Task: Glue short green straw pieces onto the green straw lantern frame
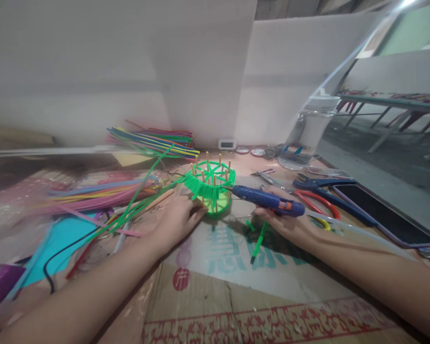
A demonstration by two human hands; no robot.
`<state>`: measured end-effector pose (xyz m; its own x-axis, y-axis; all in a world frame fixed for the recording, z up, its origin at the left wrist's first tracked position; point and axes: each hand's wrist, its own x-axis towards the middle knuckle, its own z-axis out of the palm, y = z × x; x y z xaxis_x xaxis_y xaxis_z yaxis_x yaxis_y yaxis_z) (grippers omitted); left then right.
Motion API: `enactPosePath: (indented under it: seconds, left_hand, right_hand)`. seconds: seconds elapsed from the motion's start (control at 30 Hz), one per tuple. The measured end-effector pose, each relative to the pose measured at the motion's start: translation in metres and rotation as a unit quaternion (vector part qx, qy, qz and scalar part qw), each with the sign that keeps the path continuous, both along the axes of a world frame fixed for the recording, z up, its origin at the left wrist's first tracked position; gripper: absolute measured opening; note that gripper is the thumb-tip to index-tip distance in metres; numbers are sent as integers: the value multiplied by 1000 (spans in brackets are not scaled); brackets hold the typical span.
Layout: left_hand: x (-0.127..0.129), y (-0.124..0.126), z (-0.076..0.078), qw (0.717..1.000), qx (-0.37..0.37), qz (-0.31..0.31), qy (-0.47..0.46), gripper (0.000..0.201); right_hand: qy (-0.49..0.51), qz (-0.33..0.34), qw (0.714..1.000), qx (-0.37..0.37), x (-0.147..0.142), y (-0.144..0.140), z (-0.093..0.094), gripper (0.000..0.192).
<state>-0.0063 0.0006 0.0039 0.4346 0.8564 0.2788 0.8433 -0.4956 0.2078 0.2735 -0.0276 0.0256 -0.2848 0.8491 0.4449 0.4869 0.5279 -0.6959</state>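
My left hand (181, 215) is closed at the lower left edge of a small round green frame (215, 209), steadying it. Upright wooden pegs stand around this frame, with green spokes across its top. A fringe of short green pipe cleaner pieces (200, 187) covers its near left side. My right hand (277, 217) grips a blue hot glue gun (260, 198), whose nozzle points left and reaches the frame's right side near the fringe's end. Below the right hand lies a short green stick with a dark tip (259, 244); a smaller green piece (250, 225) lies beside it.
Bundles of coloured pipe cleaners (157, 141) lie at the back left and left. On the right are red-handled pliers (320, 203), blue-handled pliers (351, 203), a phone (383, 215) and a clear water bottle (308, 131). A small digital display (227, 144) stands by the wall.
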Motion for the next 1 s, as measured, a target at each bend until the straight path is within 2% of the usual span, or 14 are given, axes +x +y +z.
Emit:
enactPosePath:
  seconds: [0.17,0.73,0.9,1.0]
  left_hand:
    - [0,0,0,1000,1,4,0,23]
    - [-1,1,-2,1000,-3,8,8,24]
    - [-1,2,-3,1000,8,9,1,24]
    - [-1,1,-2,1000,3,14,3,23]
  right_hand:
    - [-2,-19,1000,-7,-3,1,4,35]
    - [-13,-41,998,-36,-3,4,1,35]
    - [12,-14,999,-44,-4,5,-2,35]
    - [15,-22,999,-31,-5,4,1,39]
